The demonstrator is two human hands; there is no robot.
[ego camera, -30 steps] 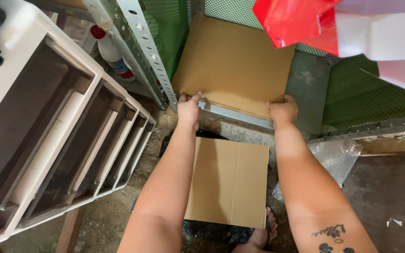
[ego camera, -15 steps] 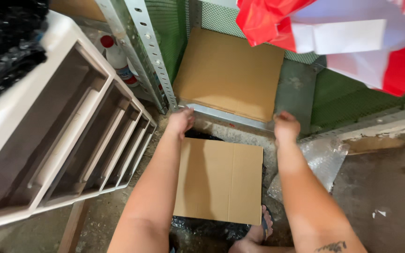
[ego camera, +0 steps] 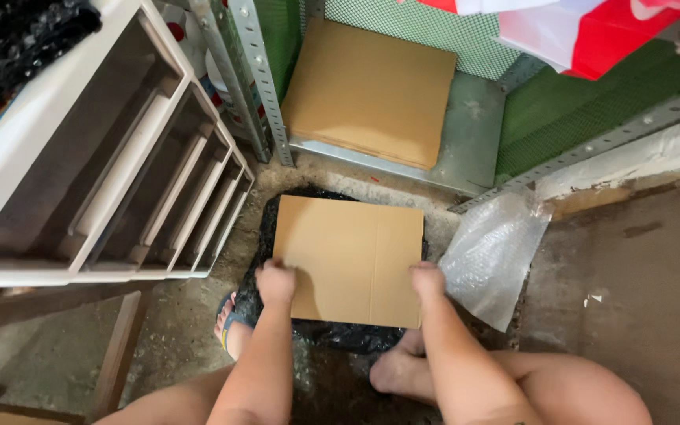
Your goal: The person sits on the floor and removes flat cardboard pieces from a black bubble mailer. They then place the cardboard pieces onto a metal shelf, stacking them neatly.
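Note:
A flat brown cardboard sheet (ego camera: 352,256) lies on something black on the rough floor in front of me. My left hand (ego camera: 275,282) grips its near left edge with fingers curled. Curled the same way, my right hand (ego camera: 428,280) holds the near right edge. A second, larger cardboard sheet (ego camera: 371,90) lies on the bottom metal shelf (ego camera: 474,142) of a rack, beyond the first one and apart from both hands. My bare feet show beneath my arms.
A white slotted organiser (ego camera: 112,173) lies tilted at the left. A perforated metal rack post (ego camera: 265,86) stands beside the shelf. Bubble wrap (ego camera: 493,256) lies right of the near sheet. A red and white bag (ego camera: 592,27) hangs at top right. Wooden frame pieces (ego camera: 112,354) lie at bottom left.
Both hands drew back from the shelf edge to the near edge of the floor cardboard and closed on it. The view tilted down, so my legs and feet now show.

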